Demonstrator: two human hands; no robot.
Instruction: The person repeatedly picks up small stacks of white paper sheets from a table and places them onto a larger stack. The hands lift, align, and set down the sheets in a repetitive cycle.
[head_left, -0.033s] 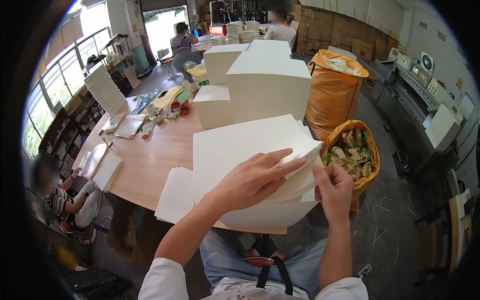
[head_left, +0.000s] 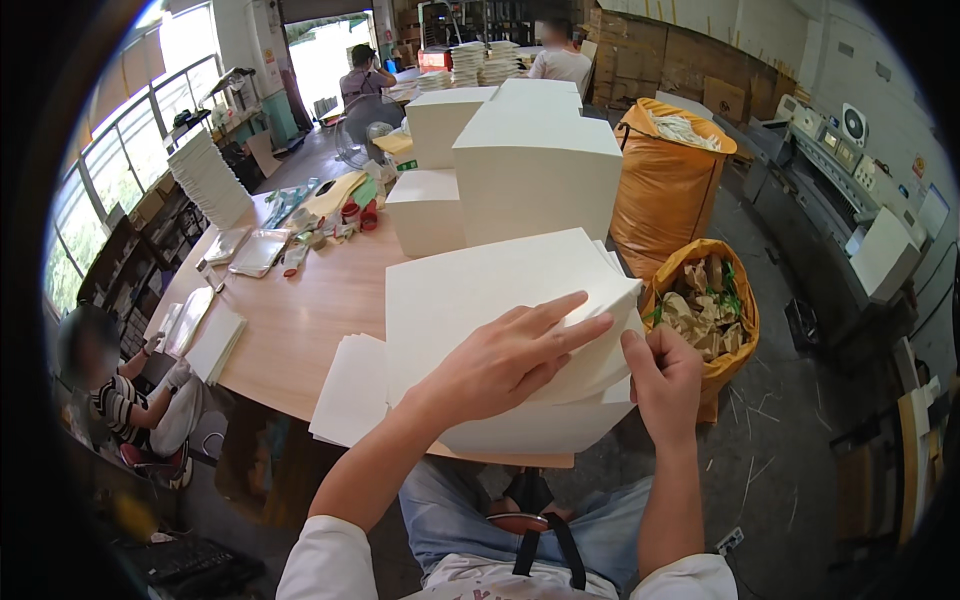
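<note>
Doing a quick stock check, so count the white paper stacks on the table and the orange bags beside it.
White paper stacks on the wooden table: 6, including the paper stack under both hands
Orange bags: 2, tall bag and short bag
Total: 8

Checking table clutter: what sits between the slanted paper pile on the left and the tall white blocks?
Head view: small clutter of scraps and red bits, between the slanted paper pile and the tall white blocks.

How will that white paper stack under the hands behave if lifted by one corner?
Probably floppy: the top sheets of the paper stack already curl where the right hand bends their corner. Likely heavy as a whole, given its thickness. Loose sheets may slide or fan, which could be why the left hand lies flat on top.
</note>
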